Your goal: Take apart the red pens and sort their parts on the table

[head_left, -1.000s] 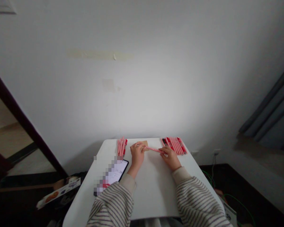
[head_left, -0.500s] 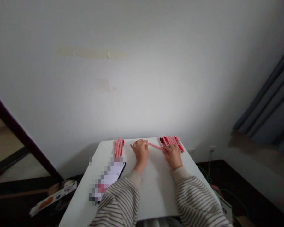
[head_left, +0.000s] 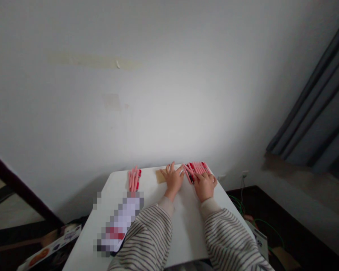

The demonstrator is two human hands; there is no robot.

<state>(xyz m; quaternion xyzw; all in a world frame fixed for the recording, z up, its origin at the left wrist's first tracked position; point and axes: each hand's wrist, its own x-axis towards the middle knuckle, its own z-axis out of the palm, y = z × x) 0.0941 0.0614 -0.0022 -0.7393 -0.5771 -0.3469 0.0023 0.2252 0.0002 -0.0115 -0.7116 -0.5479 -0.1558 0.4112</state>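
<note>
My right hand (head_left: 205, 186) is closed around the near end of a pink pen (head_left: 189, 170), which slants toward the back left beside the others. Several pink pens (head_left: 199, 166) with red and black parts lie in a row under and behind these fingers. My left hand (head_left: 174, 179) has its fingers spread just left of the row. Its thumb side is close to the held pen's far end; I cannot tell if they touch. A flat tan square (head_left: 160, 177) lies under or beside the left fingertips, partly covered.
A second bunch of pink pens (head_left: 133, 178) sits at the back left of the white table (head_left: 186, 229). A phone (head_left: 121, 222), blurred by blocks, lies in front of it. The wall (head_left: 164, 94) rises behind the table, and a dark curtain (head_left: 313, 113) hangs at right.
The pen held between both hands has moved right to the row. My left hand has shifted right, its fingers now spread, and the tan square shows. The view has turned slightly right.
</note>
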